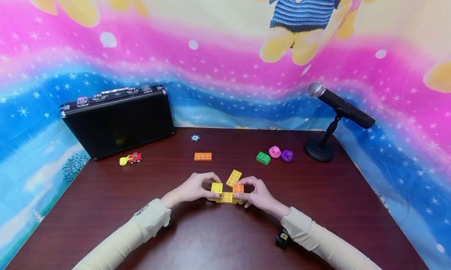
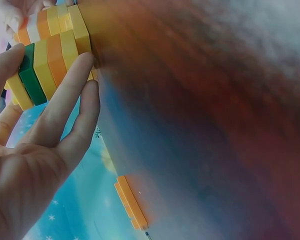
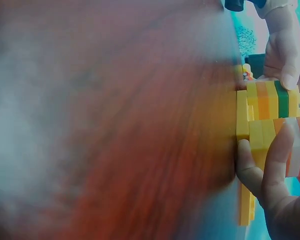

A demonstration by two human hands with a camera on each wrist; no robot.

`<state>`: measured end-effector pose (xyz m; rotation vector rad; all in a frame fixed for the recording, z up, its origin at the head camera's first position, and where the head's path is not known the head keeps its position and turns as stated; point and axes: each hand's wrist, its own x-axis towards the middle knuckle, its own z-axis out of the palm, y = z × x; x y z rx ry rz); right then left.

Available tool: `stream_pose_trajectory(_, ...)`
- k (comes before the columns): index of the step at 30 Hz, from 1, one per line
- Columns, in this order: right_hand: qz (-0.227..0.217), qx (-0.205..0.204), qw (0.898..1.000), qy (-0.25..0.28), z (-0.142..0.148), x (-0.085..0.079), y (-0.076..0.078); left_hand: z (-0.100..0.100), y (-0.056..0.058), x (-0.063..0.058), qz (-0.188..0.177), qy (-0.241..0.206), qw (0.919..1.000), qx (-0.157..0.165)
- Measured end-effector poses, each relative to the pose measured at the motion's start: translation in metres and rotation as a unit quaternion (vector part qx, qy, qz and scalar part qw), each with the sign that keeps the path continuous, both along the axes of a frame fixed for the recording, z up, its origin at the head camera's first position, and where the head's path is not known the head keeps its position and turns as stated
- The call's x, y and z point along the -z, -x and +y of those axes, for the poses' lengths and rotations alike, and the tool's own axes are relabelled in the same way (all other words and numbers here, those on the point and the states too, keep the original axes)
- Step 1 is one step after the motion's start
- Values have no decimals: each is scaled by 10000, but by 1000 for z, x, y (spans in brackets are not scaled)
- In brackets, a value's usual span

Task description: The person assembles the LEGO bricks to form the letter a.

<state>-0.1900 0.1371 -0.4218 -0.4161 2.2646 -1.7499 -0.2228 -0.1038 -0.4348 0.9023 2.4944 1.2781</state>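
Observation:
My left hand (image 1: 193, 188) grips a stack of toy bricks with a yellow brick (image 1: 216, 188) on top. A green brick (image 2: 32, 75) sits under that top one, above yellow and orange layers. My right hand (image 1: 260, 195) holds a second stack beside it, topped by an orange brick (image 1: 238, 189) with a white brick (image 3: 295, 147) beneath. Both stacks rise from a long yellow base brick (image 3: 242, 115), with a lower yellow brick (image 1: 227, 197) showing between them. Just behind lies a loose yellow brick (image 1: 234, 178), turned at an angle.
Farther back are an orange brick (image 1: 202, 156), a green brick (image 1: 263, 158), pink (image 1: 275, 152) and purple (image 1: 287, 156) ducks and a poker chip (image 1: 195, 137). A toy car (image 1: 131, 159) and black case (image 1: 119, 123) stand left; a microphone on a stand (image 1: 338, 109), right.

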Motion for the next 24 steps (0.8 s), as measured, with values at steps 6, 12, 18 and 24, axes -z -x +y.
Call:
stream_pose_trajectory(6,-516,-305,9981,-105,9,17,11,-1,0,1,149,71,9999,1)
stream_pose_trajectory(12,-1107,-1046,9879,-289,32,11,42,0,-1,0,127,104,9999,5)
stream_pose_trajectory(18,-586,-929,9927,-501,46,21,94,0,-1,1,109,131,9999,-24)
stream_pose_trajectory(24,-177,-1331,9812,-1388,35,28,121,-1,0,2,193,195,9996,-46)
